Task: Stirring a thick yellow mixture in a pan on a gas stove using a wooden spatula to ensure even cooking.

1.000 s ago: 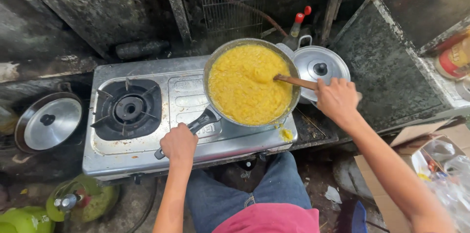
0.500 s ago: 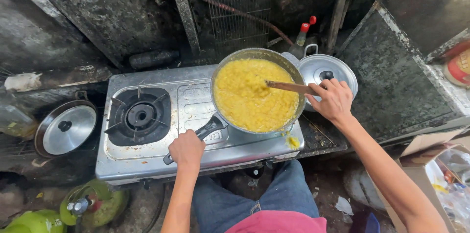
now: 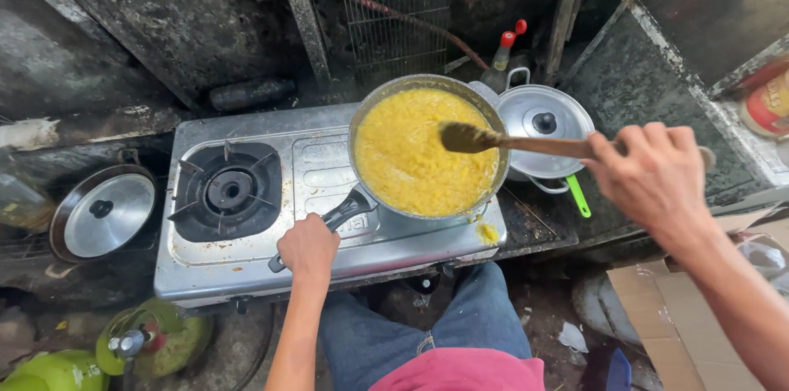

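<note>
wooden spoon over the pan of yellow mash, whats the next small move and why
Probably lower the wooden spoon back into the yellow mash: the right hand holds it lifted above the surface, while the left hand grips the pan handle, steadying the pan.

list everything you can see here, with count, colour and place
gas stove: 1, silver, centre, left burner bare
pan: 1, dark, full of yellow food, on right burner
wooden spoon: 1, brown, raised over the pan
lidded pot: 1, silver, right of the pan
pot lid: 1, silver with black knob, left of stove
bottles: 2, red caps, behind the pot
gas cylinders: 2, green, lower left
hose: 1, reddish, along back wall
cardboard box: 1, brown, lower right
left hand: on the pan handle
right hand: holding the spoon
</note>
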